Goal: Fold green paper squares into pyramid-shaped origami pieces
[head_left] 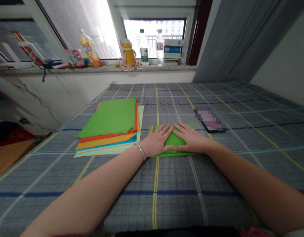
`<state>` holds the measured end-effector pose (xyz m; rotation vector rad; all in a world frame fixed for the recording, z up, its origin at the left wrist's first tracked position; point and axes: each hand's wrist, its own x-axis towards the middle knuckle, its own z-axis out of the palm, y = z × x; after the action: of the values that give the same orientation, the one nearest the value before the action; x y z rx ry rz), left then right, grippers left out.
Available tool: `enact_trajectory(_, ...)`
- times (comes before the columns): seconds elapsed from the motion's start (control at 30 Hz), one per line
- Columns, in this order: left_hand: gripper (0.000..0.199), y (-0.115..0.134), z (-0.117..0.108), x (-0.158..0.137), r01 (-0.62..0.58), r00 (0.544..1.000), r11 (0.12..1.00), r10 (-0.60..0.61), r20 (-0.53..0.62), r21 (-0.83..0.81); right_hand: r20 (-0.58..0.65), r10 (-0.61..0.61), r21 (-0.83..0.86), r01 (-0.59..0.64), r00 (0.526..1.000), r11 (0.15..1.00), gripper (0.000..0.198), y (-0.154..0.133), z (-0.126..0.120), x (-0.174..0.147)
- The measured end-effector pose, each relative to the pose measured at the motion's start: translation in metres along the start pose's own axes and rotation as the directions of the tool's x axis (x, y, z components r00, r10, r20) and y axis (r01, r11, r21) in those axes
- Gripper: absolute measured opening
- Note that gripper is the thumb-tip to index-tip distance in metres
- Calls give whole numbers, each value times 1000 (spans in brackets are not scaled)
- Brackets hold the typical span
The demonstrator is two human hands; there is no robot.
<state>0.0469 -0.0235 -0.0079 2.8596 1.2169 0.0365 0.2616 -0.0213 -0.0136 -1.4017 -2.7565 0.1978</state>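
Observation:
A green sheet of paper (175, 141) lies on the checked cloth in front of me, with what looks like a fold along its near edge. My left hand (156, 141) rests flat on its left part, fingers spread. On the right part lies my right hand (191, 140), also flat with the fingers apart. The thumbs of both hands nearly meet near the paper's lower edge. The hands cover much of the sheet. A silver bracelet (142, 152) circles my left wrist.
Left of my hands sits a stack of coloured paper (109, 117), green on top. A phone (211, 121) lies to the right on the checked cloth (132, 204). Bottles, among them a yellow one (89, 49), and a box (172, 49) stand on the windowsill (102, 69).

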Motion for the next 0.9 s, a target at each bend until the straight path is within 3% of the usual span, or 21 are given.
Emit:
enact_trajectory(0.27, 107, -1, 0, 0, -22, 999, 1000, 23, 31, -9, 55, 5, 5, -5, 998, 1000, 120, 0, -3, 0)
enact_trajectory(0.7, 112, -11, -12, -5, -101, 987, 995, 101, 122, -6, 85, 36, -40, -33, 996, 999, 122, 17, -12, -15)
enact_trajectory(0.9, 109, -18, -21, -13, -57, 977, 997, 45, 209, 49, 87, 80, -76, -74, 993, 994, 120, 26, -19, -24)
